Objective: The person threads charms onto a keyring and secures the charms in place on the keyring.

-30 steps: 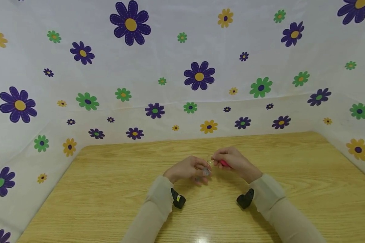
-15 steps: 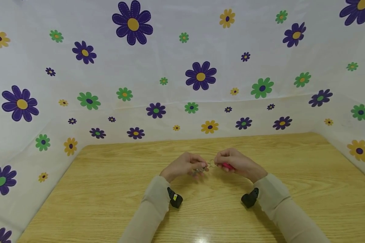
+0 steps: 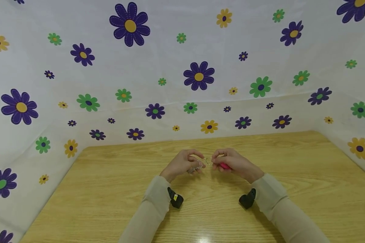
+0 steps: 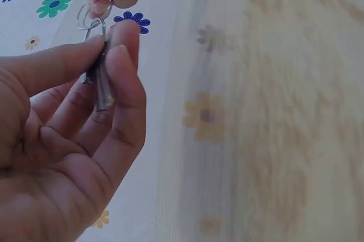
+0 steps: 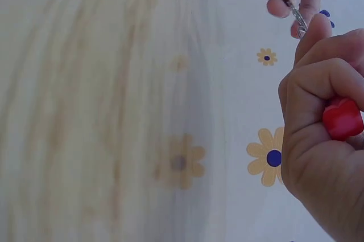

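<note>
Between thumb and fingers, my left hand (image 3: 182, 164) pinches what look like several silver keys (image 4: 102, 85), seen nearly edge-on in the left wrist view. Thin metal rings (image 4: 83, 19) stick out above them, reaching the other hand's fingertips. My right hand (image 3: 233, 163) pinches the far side of the metal at its fingertips. Curled in its palm is a glossy red trinket (image 5: 343, 118), pinkish in the head view; most of it is hidden. Both hands are held close together over the table. How the rings link is too small to tell.
A wooden table (image 3: 109, 202) lies under both forearms. White cloth (image 3: 158, 50) printed with flowers rises along its back and both sides. Black wrist cameras (image 3: 175, 199) sit at each cuff.
The hands drew apart from their close position, then came slightly nearer again. My left hand has shifted up and left, and the keys now lie further inside its fingers.
</note>
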Available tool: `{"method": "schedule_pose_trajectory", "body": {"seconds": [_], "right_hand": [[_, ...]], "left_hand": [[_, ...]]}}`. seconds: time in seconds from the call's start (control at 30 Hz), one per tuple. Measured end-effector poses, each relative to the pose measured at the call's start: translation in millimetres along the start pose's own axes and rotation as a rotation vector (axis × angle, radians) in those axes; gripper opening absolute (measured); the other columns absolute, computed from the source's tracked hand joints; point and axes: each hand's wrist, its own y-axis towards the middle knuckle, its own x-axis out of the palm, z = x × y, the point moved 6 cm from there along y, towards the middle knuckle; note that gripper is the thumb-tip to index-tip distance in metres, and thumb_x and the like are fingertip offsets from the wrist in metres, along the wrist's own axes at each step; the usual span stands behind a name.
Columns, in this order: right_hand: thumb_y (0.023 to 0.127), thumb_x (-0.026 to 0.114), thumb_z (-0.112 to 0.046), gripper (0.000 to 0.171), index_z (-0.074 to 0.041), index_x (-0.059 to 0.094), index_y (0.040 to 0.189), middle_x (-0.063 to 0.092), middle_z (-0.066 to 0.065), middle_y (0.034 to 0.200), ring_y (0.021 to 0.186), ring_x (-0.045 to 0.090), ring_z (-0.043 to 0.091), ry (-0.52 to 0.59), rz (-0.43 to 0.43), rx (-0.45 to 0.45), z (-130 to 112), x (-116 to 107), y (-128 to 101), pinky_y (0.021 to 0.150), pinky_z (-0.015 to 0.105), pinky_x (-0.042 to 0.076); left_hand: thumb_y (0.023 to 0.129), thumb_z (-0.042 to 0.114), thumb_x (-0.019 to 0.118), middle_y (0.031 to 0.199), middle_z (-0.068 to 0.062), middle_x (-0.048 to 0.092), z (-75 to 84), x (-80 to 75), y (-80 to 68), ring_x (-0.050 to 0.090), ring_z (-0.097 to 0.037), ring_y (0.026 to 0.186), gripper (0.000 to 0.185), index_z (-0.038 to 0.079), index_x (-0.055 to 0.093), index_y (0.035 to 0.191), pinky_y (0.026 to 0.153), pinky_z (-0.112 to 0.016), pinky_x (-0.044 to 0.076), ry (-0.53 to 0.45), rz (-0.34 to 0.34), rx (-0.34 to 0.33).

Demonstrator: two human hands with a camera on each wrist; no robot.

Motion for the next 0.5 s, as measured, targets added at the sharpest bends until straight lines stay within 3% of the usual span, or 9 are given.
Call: {"method": "schedule_pose_trajectory", "body": {"seconds": [0.2, 0.37, 0.5], "right_hand": [[0.103, 0.048, 0.001, 0.015, -0.002, 0.058, 0.093, 0.068, 0.006, 0.076, 0.054, 0.051, 0.004, 0.07, -0.005, -0.021, -1.5, 7.8, 3.7, 0.046, 0.013, 0.035], [0.101, 0.049, 0.0, 0.016, -0.004, 0.059, 0.089, 0.065, 0.004, 0.072, 0.052, 0.05, 0.004, 0.078, 0.029, -0.035, -2.3, 8.2, 4.6, 0.044, 0.014, 0.033], [0.098, 0.052, -0.004, 0.015, -0.007, 0.06, 0.085, 0.06, 0.002, 0.069, 0.05, 0.046, 0.004, 0.017, 0.038, -0.047, -4.0, 6.8, 3.5, 0.043, 0.015, 0.031]], "left_hand": [[0.098, -0.001, 0.061, 0.093, -0.018, 0.075, -5.2, 4.1, 1.3, 0.07, -0.018, 0.068, 0.017, -0.007, 0.068, 0.112, 0.064, -0.03, 0.059, 0.046, -0.008, -0.016], [0.099, 0.0, 0.061, 0.094, -0.019, 0.075, -6.0, 6.5, 0.8, 0.07, -0.019, 0.07, 0.023, -0.008, 0.067, 0.12, 0.066, -0.031, 0.059, 0.009, -0.032, -0.016], [0.1, 0.0, 0.06, 0.097, -0.019, 0.075, -3.9, 6.1, 0.1, 0.072, -0.021, 0.072, 0.03, -0.008, 0.064, 0.128, 0.07, -0.034, 0.06, -0.038, -0.039, -0.02]]}}
